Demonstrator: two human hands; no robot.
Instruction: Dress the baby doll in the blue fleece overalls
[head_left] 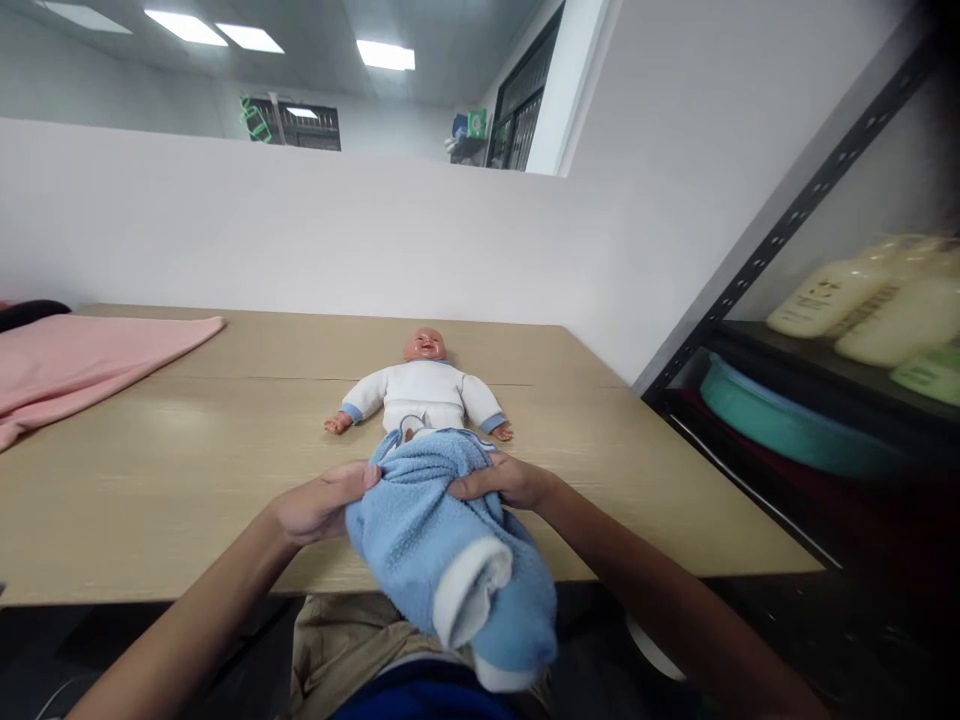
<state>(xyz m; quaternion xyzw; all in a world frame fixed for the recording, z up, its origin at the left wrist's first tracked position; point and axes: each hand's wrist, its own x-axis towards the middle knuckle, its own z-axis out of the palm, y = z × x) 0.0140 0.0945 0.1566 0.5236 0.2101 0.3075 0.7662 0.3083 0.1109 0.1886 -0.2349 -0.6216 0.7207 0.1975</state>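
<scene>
A baby doll (424, 392) lies on its back on the wooden table (247, 420), its head toward the wall and its arms spread. It wears a white top with blue cuffs. Blue fleece pants (420, 515) with white cuffs cover its lower body, and their legs hang over the table's front edge. My left hand (324, 503) grips the pants at the left side of the waist, thumb on top. On the other side, my right hand (504, 480) pinches the fabric near the waistband. The doll's legs are hidden by the cloth.
A pink cloth (82, 362) lies at the table's left, with a dark item behind it. A white wall (315, 230) rises behind the table. To the right, a black shelf holds pale yellow bottles (840, 295) and a teal basin (787, 415).
</scene>
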